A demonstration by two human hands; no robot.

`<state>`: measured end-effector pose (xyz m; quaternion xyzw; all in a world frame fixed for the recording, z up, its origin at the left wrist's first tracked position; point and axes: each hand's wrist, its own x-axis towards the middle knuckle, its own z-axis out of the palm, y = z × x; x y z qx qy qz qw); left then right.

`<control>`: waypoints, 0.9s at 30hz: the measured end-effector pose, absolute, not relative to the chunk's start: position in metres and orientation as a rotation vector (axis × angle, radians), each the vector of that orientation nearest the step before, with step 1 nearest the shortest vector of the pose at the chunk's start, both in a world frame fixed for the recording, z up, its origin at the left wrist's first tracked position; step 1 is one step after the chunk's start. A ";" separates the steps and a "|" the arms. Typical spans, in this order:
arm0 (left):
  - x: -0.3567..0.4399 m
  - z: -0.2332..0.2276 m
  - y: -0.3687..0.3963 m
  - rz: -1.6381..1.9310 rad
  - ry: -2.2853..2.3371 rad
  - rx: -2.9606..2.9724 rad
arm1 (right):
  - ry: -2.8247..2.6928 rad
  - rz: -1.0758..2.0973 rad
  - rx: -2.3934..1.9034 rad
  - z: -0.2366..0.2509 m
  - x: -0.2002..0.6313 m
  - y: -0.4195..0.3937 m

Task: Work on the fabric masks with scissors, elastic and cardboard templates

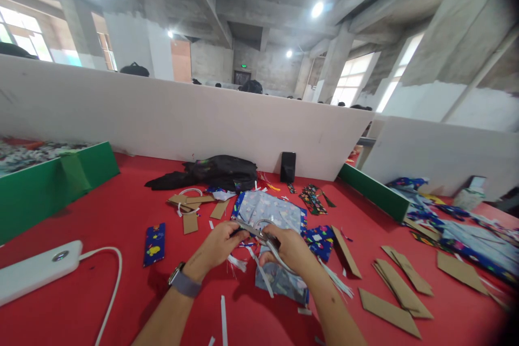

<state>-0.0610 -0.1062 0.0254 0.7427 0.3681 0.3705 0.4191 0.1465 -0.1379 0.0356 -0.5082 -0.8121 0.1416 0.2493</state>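
My right hand (288,248) has its fingers closed through the handles of the scissors (259,233); the blades point left across the pale printed fabric (270,211). My left hand (221,243) pinches the fabric edge right at the blade tips, fingers closed on it. The fabric lies on the red desk (101,211), in front of me, partly under both hands. White trimmed strips (223,320) lie scattered near my wrists; cardboard templates (399,286) sit to the right, well apart.

Risks, as I judge them: left fingertips are very near the blades, so a nick is possible. The fabric looks bunched under the right hand, so a cut could wander or catch a second layer. Loose strips could get drawn in.
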 end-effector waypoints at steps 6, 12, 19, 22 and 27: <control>-0.061 0.029 -0.107 1.098 0.863 1.279 | -1.947 0.577 -1.322 0.028 0.139 -0.135; -0.059 0.031 -0.100 1.284 0.679 0.552 | -1.589 0.889 -1.186 0.022 0.132 -0.128; -0.053 0.035 -0.103 1.251 0.675 0.424 | -1.466 1.178 -1.072 0.023 0.116 -0.136; -0.048 0.031 -0.104 1.266 0.706 0.465 | -1.447 1.226 -1.042 0.024 0.109 -0.141; -0.042 0.029 -0.107 1.265 0.739 0.489 | -1.396 1.218 -1.064 0.027 0.101 -0.144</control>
